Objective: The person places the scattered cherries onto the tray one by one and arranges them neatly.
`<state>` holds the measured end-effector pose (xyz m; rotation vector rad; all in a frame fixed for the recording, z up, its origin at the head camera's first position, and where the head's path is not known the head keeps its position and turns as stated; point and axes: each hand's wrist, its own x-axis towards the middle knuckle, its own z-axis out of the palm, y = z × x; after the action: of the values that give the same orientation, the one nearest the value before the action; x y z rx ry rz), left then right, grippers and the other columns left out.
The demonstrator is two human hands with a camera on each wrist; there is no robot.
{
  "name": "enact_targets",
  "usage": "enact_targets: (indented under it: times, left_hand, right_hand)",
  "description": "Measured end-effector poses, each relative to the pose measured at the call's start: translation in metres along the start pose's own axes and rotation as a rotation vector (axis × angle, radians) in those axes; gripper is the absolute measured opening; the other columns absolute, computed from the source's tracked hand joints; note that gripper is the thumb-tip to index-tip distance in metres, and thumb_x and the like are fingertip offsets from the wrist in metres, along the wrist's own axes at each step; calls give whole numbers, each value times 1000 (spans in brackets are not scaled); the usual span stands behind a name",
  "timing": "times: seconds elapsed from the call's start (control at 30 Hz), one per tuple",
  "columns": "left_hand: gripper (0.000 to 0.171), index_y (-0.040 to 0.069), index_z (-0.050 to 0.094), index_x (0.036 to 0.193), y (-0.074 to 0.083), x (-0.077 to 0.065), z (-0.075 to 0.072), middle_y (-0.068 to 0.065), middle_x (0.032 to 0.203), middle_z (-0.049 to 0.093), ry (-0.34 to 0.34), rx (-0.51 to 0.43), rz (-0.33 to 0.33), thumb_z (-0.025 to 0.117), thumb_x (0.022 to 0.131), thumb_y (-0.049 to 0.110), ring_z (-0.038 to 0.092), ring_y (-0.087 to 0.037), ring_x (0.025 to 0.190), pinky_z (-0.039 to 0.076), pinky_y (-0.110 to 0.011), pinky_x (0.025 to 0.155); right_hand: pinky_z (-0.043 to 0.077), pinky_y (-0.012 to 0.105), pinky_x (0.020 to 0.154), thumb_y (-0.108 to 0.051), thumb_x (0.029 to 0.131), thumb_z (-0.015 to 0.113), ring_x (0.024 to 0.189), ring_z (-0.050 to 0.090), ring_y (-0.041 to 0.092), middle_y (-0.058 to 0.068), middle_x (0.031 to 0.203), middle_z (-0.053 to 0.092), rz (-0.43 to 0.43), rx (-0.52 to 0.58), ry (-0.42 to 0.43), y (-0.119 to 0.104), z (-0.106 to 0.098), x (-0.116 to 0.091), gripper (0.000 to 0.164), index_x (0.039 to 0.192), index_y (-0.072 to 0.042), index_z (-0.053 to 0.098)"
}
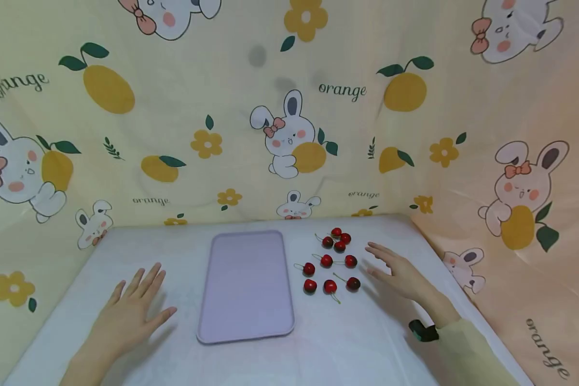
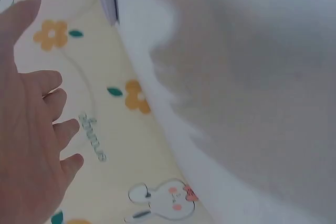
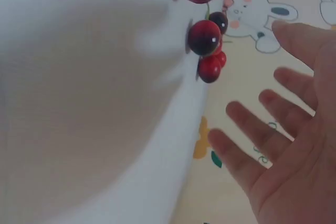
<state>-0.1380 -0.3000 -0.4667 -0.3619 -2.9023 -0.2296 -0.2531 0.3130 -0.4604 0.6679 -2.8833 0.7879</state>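
Observation:
My left hand (image 1: 130, 313) hovers over the white table left of a pale purple tray (image 1: 246, 289), fingers spread and nothing held. On the other side, my right hand (image 1: 402, 273) is held above the table, fingers extended, just right of several dark red cherries (image 1: 330, 287). Some cherries carry thin green stems; they lie loose between the tray and that hand, with a tight cluster (image 1: 340, 246) toward the back. In the right wrist view, cherries (image 3: 205, 38) appear beyond the fingertips of the right hand (image 3: 294, 145). The left wrist view has the left hand (image 2: 31, 124) with bare fingers.
A white cloth (image 1: 173, 364) covers the table. Behind and at both sides hangs a cream curtain (image 1: 251, 69) printed with rabbits, oranges and flowers. A dark band (image 1: 423, 331) sits at my right wrist by the sleeve (image 1: 473, 354).

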Motion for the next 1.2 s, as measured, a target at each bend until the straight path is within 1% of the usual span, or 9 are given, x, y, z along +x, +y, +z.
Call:
enact_targets:
  times: [0.07, 0.1, 0.2, 0.27, 0.4, 0.63, 0.87, 1.07, 1.2]
  left_hand:
    - [88, 4, 33, 162, 6, 1, 1, -11, 172, 24, -18, -6, 17, 57, 100, 62, 22, -41, 156, -12, -50, 126]
    - [87, 5, 34, 162, 9, 2, 1, -11, 172, 25, -28, -11, 25, 57, 100, 62, 23, -41, 156, -9, -52, 127]
    - [87, 5, 38, 160, 19, 3, 5, -11, 170, 30, -43, -26, 58, 59, 99, 62, 29, -43, 153, 9, -63, 125]
    - [87, 5, 41, 159, 24, 2, 9, -11, 169, 32, -49, -21, 80, 61, 97, 62, 32, -44, 151, 20, -66, 121]
    - [84, 5, 46, 156, 32, 1, 18, -11, 166, 39, -34, 17, 141, 63, 96, 61, 38, -43, 149, 30, -67, 116]
    - [83, 5, 54, 151, 45, -5, 30, -10, 162, 45, -26, 27, 222, 62, 95, 65, 45, -41, 145, 36, -66, 113]
    - [80, 4, 54, 151, 55, -2, 29, -12, 162, 45, -55, 15, 240, 60, 97, 63, 45, -39, 145, 37, -65, 114]
    - [81, 3, 52, 152, 58, 0, 28, -12, 162, 43, -102, 6, 236, 57, 98, 64, 43, -39, 146, 34, -65, 117]
    - [83, 4, 52, 152, 58, -2, 30, -11, 162, 44, -118, -3, 236, 56, 98, 66, 44, -40, 146, 34, -65, 116]
  right_hand:
    - [52, 62, 99, -19, 100, 71, 131, 57, 43, 16, 160, 45, -35, 12, -15, -1, 0, 0, 55, 151, -7, 54]
    - [54, 60, 97, -17, 100, 72, 128, 60, 41, 16, 158, 47, -50, 19, -26, -2, 0, -1, 53, 150, -7, 55]
    - [59, 52, 93, -9, 98, 72, 120, 65, 36, 17, 152, 54, -87, 53, -77, -4, 0, -1, 47, 144, -3, 60]
    - [60, 45, 90, -5, 97, 71, 114, 68, 33, 18, 148, 58, -114, 83, -117, -4, 2, -1, 44, 140, -1, 63]
    - [61, 35, 86, 2, 95, 71, 107, 70, 29, 20, 141, 62, -165, 126, -182, -4, 7, 1, 41, 135, 1, 65]
    - [60, 31, 84, 2, 95, 70, 104, 70, 26, 20, 140, 62, -169, 140, -267, -9, 11, 4, 36, 131, -3, 69]
    - [61, 31, 82, 5, 94, 70, 99, 69, 17, 12, 132, 68, -156, 129, -279, -13, 14, 6, 35, 127, -6, 72]
    - [60, 30, 83, 3, 94, 71, 100, 67, 18, 8, 127, 69, -133, 146, -290, -13, 18, 8, 32, 124, -8, 74]
    - [60, 29, 82, 3, 94, 72, 100, 67, 17, 6, 123, 70, -151, 135, -280, -12, 21, 9, 30, 121, -8, 75]
